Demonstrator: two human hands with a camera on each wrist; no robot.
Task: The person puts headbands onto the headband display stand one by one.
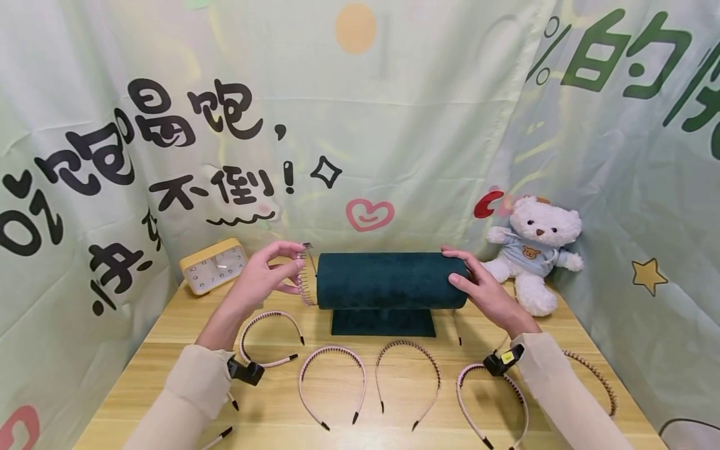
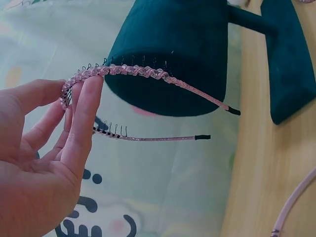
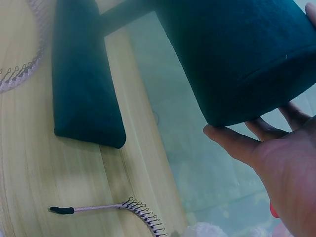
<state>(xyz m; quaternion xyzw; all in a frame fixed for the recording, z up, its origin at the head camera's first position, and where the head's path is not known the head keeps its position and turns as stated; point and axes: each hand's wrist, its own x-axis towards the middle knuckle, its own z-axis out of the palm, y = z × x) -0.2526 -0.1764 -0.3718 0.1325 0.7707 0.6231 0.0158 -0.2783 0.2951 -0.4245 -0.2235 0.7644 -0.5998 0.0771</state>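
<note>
Both forearms, in cream sleeves, reach forward over the counter and flank the dark green roll stand. The left hand is raised at the stand's left end, its thumb and fingers pinching one beaded pink headband by the crown. That band's two black-tipped ends point toward the stand; whether it touches the roll, I cannot tell. The right hand grips the stand's right end, fingers spread apart along the far side of the rim and thumb on the near side.

More headbands lie on the counter. Four show most of their arcs: one before the stand's left end, two just in front of its base, one before its right end. Parts of others show beside the sleeves and behind the stand's right end, so the full number cannot be told. One yellow clock stands to the stand's left; one white teddy bear sits to its right.
</note>
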